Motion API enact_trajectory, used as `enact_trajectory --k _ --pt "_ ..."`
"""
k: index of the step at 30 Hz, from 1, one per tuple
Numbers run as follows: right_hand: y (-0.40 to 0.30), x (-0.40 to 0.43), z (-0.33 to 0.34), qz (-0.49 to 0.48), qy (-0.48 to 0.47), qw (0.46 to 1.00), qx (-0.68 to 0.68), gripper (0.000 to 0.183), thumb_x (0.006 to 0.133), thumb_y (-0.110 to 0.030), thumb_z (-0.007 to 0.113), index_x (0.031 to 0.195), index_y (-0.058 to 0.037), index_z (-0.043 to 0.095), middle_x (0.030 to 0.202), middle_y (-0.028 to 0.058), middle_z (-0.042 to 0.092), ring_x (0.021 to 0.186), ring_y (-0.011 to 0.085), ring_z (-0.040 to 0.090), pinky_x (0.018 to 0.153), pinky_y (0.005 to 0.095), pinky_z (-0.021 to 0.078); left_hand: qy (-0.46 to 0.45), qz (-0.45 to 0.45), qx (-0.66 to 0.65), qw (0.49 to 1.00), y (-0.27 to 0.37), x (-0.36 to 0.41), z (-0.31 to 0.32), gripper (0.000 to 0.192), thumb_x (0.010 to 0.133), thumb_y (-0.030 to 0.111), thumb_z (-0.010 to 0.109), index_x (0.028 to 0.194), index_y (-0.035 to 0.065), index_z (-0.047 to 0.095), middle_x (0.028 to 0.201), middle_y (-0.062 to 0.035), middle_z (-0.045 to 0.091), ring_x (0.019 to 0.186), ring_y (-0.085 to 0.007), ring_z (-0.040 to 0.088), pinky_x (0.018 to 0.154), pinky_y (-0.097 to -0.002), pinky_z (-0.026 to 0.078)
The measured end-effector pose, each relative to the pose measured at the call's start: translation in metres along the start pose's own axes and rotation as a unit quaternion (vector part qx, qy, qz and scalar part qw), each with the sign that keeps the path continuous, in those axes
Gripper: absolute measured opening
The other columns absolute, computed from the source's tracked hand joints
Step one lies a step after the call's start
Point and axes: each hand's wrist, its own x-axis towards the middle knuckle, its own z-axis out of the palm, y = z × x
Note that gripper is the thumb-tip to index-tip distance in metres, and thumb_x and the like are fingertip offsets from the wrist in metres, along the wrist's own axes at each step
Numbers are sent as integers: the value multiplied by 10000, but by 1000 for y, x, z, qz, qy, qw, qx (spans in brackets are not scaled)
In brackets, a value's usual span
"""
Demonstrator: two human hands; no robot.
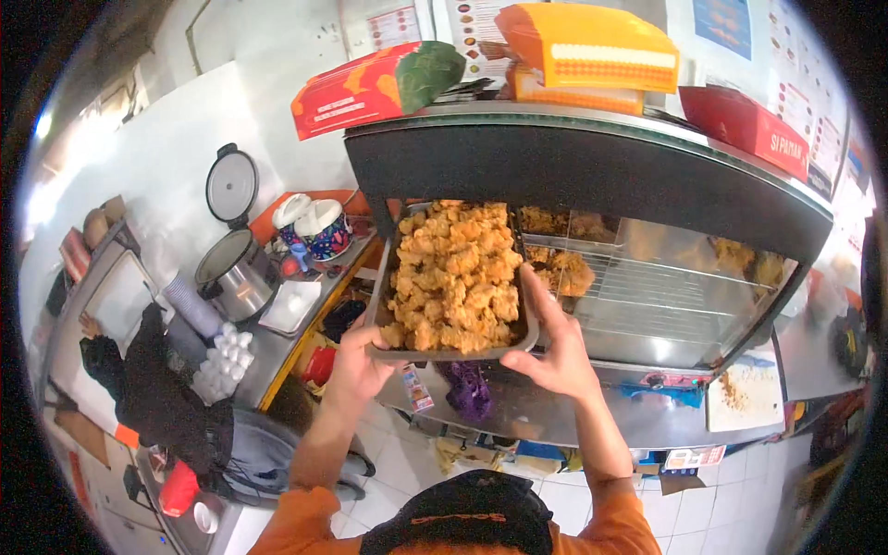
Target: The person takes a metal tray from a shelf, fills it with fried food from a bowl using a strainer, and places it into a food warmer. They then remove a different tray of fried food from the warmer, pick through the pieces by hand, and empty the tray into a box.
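Between my two hands is a metal tray [528, 333] heaped with breaded fried chicken pieces [454, 277]. My left hand [364, 357] grips its near left corner, the thumb over the rim. My right hand [555, 340] holds the right side near the front corner. The tray's far end reaches into the front of a food warmer display cabinet [590, 177], just under its dark top panel. Inside the cabinet, a wire rack [638, 260] stands to the right of the tray, with more fried pieces [565, 269] beside it.
Folded food boxes [378, 90] lie on the cabinet's top. A cutting board [746, 395] with crumbs is at the right. On the left counter stand an open-lidded rice cooker [236, 267], stacked cups [191, 305] and eggs [225, 361]. Another person [173, 402] in dark clothes is at the left.
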Motion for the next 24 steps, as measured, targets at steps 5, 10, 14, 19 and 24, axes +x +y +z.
enact_trajectory --k 5,10,14,19,24 --pt "12 16 14 -2 37 996 -82 1080 736 -512 857 1545 -25 333 1537 325 375 1383 460 449 1131 479 389 122 -23 -47 991 11 39 -9 345 767 -20 484 1105 -11 551 971 -136 647 726 -293 676 567 -388 588" --pt "14 40 14 -70 69 963 -249 1086 670 -534 876 1515 -47 399 1570 322 306 1330 496 461 1089 509 424 114 -45 7 992 23 72 -12 109 797 55 555 902 49 526 771 -79 591 539 -260 616 467 -336 556" --pt "14 56 23 -99 62 956 -268 1048 658 -489 887 1510 -84 432 1564 297 345 1357 500 435 1108 534 402 153 -15 42 987 31 87 -32 124 858 136 636 965 91 596 826 -36 663 545 -177 622 414 -285 494" --pt "27 69 25 -80 62 962 -254 1048 653 -464 887 1476 -1 433 1462 341 450 1365 474 455 1121 481 419 60 61 24 996 31 90 -23 287 892 72 628 1167 16 570 1041 -118 663 806 -260 731 626 -346 671" --pt "42 78 21 -69 72 960 -262 999 691 -436 876 1468 16 441 1438 333 484 1338 448 496 1073 467 468 -33 203 194 959 14 77 8 760 914 6 671 1562 53 276 1304 -147 604 1076 -227 683 905 -350 612"
